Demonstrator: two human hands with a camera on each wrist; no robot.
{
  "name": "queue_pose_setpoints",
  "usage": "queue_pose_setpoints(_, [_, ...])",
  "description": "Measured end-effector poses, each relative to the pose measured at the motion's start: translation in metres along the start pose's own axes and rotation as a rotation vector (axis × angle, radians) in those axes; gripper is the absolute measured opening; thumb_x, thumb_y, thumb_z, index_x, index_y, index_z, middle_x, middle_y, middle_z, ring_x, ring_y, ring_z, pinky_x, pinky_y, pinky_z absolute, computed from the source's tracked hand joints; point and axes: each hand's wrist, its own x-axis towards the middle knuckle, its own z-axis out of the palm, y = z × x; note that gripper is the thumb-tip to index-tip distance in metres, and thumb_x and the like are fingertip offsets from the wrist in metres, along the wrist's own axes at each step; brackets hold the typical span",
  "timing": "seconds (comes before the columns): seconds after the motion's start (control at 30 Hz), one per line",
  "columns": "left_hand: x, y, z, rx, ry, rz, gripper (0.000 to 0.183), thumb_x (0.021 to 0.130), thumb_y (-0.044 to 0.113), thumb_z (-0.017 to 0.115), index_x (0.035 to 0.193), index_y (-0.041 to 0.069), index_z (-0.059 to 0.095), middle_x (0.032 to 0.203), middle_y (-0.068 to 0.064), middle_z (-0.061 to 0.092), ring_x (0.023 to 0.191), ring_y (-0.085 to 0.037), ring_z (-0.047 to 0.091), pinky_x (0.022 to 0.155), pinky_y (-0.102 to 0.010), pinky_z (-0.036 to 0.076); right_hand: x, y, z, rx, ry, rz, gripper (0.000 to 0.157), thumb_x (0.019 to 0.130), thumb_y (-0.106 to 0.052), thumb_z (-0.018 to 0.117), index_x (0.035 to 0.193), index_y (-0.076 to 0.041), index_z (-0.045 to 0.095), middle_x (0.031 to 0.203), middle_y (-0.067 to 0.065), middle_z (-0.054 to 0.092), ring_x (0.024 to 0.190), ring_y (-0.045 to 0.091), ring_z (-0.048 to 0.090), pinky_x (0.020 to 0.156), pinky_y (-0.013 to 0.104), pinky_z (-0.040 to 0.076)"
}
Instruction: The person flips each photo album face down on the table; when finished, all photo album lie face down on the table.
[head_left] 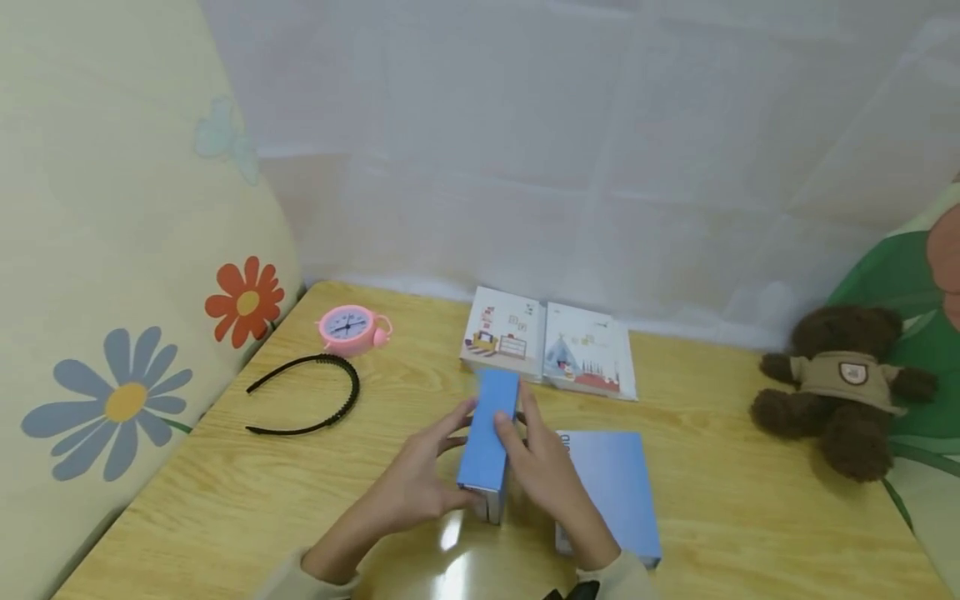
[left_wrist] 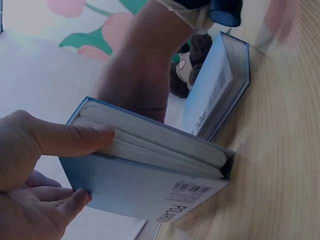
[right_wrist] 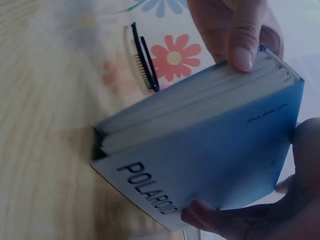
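Note:
A thick blue photo album (head_left: 486, 442) stands on its edge on the table, a narrow blue side facing up. My left hand (head_left: 420, 487) grips it from the left; in the left wrist view its thumb lies on the page edges and its fingers touch the cover. From the other side my right hand (head_left: 546, 467) holds the album, its thumb on the upper blue side. "POLAROID" lettering shows on the cover (right_wrist: 210, 160) in the right wrist view. A second blue album (head_left: 611, 492) lies flat beside my right wrist, partly hidden by it.
Behind the held album, an illustrated white album (head_left: 588, 350) lies spread open. A pink alarm clock (head_left: 348, 329) and a black headband (head_left: 356, 392) are at the left. A brown teddy bear (head_left: 843, 383) sits at the right edge of the wooden table (head_left: 720, 500).

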Motion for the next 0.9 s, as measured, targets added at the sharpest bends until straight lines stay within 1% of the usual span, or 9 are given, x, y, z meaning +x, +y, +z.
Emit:
queue_pose_setpoints(0.13, [0.003, 0.002, 0.005, 0.013, -0.029, -0.008, 0.111, 0.066, -0.011, 0.083, 0.156, 0.0, 0.02, 0.157, -0.017, 0.033, 0.136, -0.034, 0.042, 0.107, -0.044, 0.042, -0.001, 0.002, -0.007, 0.057, -0.037, 0.023, 0.066, 0.102, -0.057, 0.037, 0.159, -0.04, 0.007, 0.145, 0.024, 0.047, 0.116, 0.04, 0.06, 0.092, 0.055, 0.052])
queue_pose_setpoints(0.27, [0.0, -0.001, 0.007, 0.004, -0.035, -0.037, 0.115, 0.065, -0.008, 0.084, 0.157, 0.0, 0.015, 0.159, -0.017, 0.027, 0.136, -0.037, 0.042, 0.106, -0.047, 0.044, 0.0, 0.001, -0.009, 0.073, -0.05, 0.026, 0.064, 0.102, -0.058, 0.037, 0.157, -0.045, 0.008, 0.146, 0.021, 0.047, 0.117, 0.038, 0.06, 0.094, 0.056, 0.05])
queue_pose_setpoints(0.4, [0.0, -0.015, 0.014, 0.028, -0.071, -0.081, 0.124, 0.063, 0.001, 0.089, 0.158, -0.001, 0.01, 0.158, -0.02, 0.029, 0.137, -0.037, 0.041, 0.108, -0.05, 0.039, 0.0, 0.001, -0.009, 0.055, -0.041, 0.035, 0.062, 0.101, -0.059, 0.037, 0.156, -0.049, 0.008, 0.146, 0.019, 0.048, 0.119, 0.037, 0.059, 0.097, 0.059, 0.047])
queue_pose_setpoints(0.5, [0.001, -0.029, 0.023, 0.077, -0.114, -0.101, 0.13, 0.06, 0.006, 0.093, 0.16, 0.008, 0.01, 0.154, -0.015, 0.039, 0.135, -0.03, 0.044, 0.111, -0.049, 0.036, 0.0, 0.002, -0.009, 0.052, -0.031, 0.044, 0.061, 0.101, -0.06, 0.037, 0.154, -0.052, 0.009, 0.145, 0.018, 0.049, 0.12, 0.037, 0.057, 0.098, 0.059, 0.046])
queue_pose_setpoints(0.57, [0.001, -0.037, 0.029, 0.099, -0.132, -0.096, 0.127, 0.061, 0.008, 0.093, 0.16, 0.012, 0.013, 0.15, -0.011, 0.045, 0.132, -0.026, 0.047, 0.112, -0.048, 0.035, 0.0, 0.003, -0.01, 0.059, -0.025, 0.039, 0.061, 0.101, -0.06, 0.037, 0.154, -0.052, 0.009, 0.145, 0.018, 0.05, 0.121, 0.037, 0.057, 0.099, 0.059, 0.046])
queue_pose_setpoints(0.63, [0.001, -0.043, 0.033, 0.103, -0.139, -0.084, 0.12, 0.064, 0.009, 0.092, 0.159, 0.014, 0.019, 0.145, -0.006, 0.051, 0.128, -0.022, 0.05, 0.111, -0.046, 0.037, -0.001, 0.005, -0.01, 0.075, -0.03, 0.026, 0.062, 0.101, -0.059, 0.038, 0.155, -0.05, 0.009, 0.146, 0.017, 0.049, 0.122, 0.035, 0.056, 0.099, 0.056, 0.047])
queue_pose_setpoints(0.7, [0.0, -0.046, 0.035, 0.106, -0.129, -0.071, 0.108, 0.067, 0.011, 0.09, 0.155, 0.011, 0.028, 0.139, -0.004, 0.055, 0.125, -0.021, 0.053, 0.109, -0.045, 0.041, -0.001, 0.006, -0.009, 0.092, -0.035, -0.002, 0.062, 0.103, -0.055, 0.039, 0.157, -0.043, 0.012, 0.146, 0.018, 0.049, 0.121, 0.034, 0.057, 0.098, 0.052, 0.049])
queue_pose_setpoints(0.8, [-0.002, -0.046, 0.036, 0.1, -0.099, -0.072, 0.094, 0.069, 0.012, 0.089, 0.147, 0.005, 0.038, 0.132, -0.006, 0.059, 0.119, -0.023, 0.056, 0.105, -0.045, 0.044, -0.002, 0.009, -0.009, 0.145, -0.051, -0.032, 0.06, 0.105, -0.047, 0.041, 0.159, -0.031, 0.02, 0.147, 0.017, 0.048, 0.116, 0.032, 0.061, 0.092, 0.046, 0.054])
queue_pose_setpoints(0.9, [-0.004, -0.044, 0.034, 0.096, -0.071, -0.086, 0.088, 0.068, 0.01, 0.088, 0.143, 0.002, 0.041, 0.13, -0.009, 0.059, 0.117, -0.025, 0.056, 0.103, -0.047, 0.045, -0.002, 0.011, -0.008, 0.197, -0.069, -0.05, 0.056, 0.107, -0.038, 0.042, 0.158, -0.026, 0.025, 0.147, 0.017, 0.047, 0.114, 0.031, 0.063, 0.088, 0.042, 0.057])
